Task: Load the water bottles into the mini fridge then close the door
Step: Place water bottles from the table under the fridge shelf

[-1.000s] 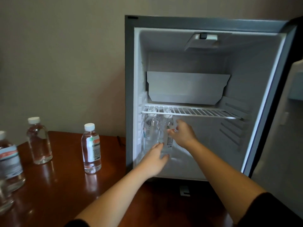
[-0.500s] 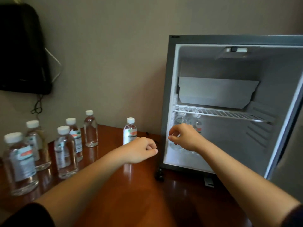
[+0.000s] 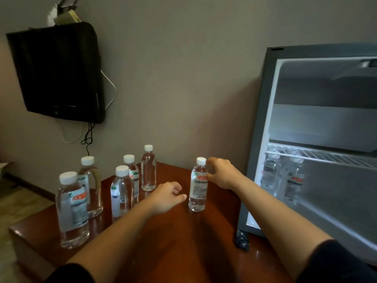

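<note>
Both my hands reach out over the wooden table (image 3: 173, 242): left hand (image 3: 166, 198) loosely curled and empty, right hand (image 3: 221, 173) half-open, fingertips touching the nearest bottle (image 3: 197, 185), not gripping it. It stands upright, cap up, label print too blurred to read. Five more bottles (image 3: 122, 193) stand upright left. Farther right, the open mini fridge (image 3: 263, 129) holds two upright bottles (image 3: 293, 180) under its wire shelf (image 3: 318, 155).

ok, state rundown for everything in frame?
mini fridge: door open, two bottles upright under the wire shelf
nearest bottle: upright on table, capped, right hand at its neck, grip not closed
five bottles at left: upright, capped, untouched
left hand: empty, loosely curled
wall TV: off
</note>
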